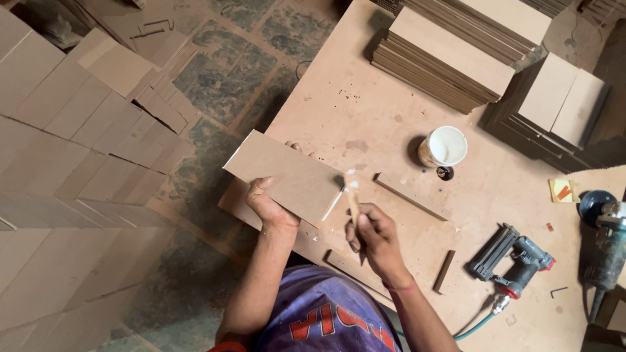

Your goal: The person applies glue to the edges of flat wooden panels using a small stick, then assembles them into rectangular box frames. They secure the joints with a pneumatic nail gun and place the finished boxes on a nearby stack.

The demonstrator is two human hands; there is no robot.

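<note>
- Glue work is the step in hand: the right hand [377,240] pinches a thin wooden spreader stick [353,203], fingers curled shut around its lower end, tip touching the near edge of the board.
- Left hand [268,207] grips a flat rectangular fibreboard panel [287,177] held tilted above the workbench [365,117], thumb on top, fingertips wrapped under and showing at the far edge.
- White glue already streaks the panel's short edge; to do this well, I judge the stick should run along the narrow edge in an even, thin film, with the panel kept steady so nothing drips onto the face.
- White glue pot [443,147] stands well apart, beyond the spreader; its dark cap lies just beside it.
- Panel and bench are smooth, matte, tan fibreboard with crisp square edges; stacked panels [450,58] sit at the far side of the bench.
- Narrow wooden strips [411,195] lie flat on the bench.
- Grey pneumatic nailer [515,261] with a teal hose rests to the right, near an angle grinder [606,241].
</note>
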